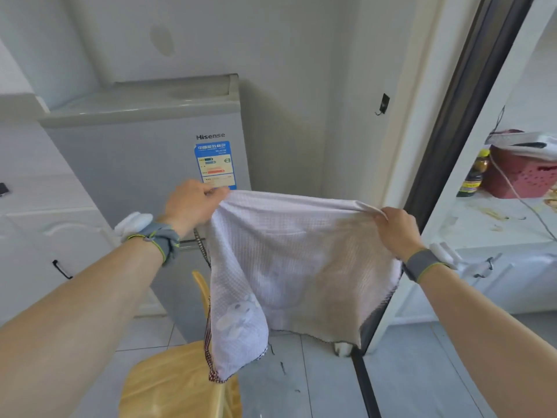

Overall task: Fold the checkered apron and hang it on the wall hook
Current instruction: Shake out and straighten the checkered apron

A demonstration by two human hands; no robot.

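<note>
The checkered apron [289, 260] hangs spread in front of me, pale side facing me, with a rabbit print low on its left part and a dark checkered trim along the edges. My left hand [193, 203] pinches its top left corner. My right hand [398, 227] pinches its top right corner, so the top edge is stretched between them. A small dark wall hook [383, 104] sits on the white wall above and slightly left of my right hand, with nothing on it.
A grey Hisense chest freezer [141, 140] stands behind the apron at left. A wooden chair [180, 384] is below it. White cabinets [45, 230] line the left. A dark sliding-door frame [452, 122] runs at right, with a counter, oil bottle [474, 173] and pink basket [524, 176] beyond.
</note>
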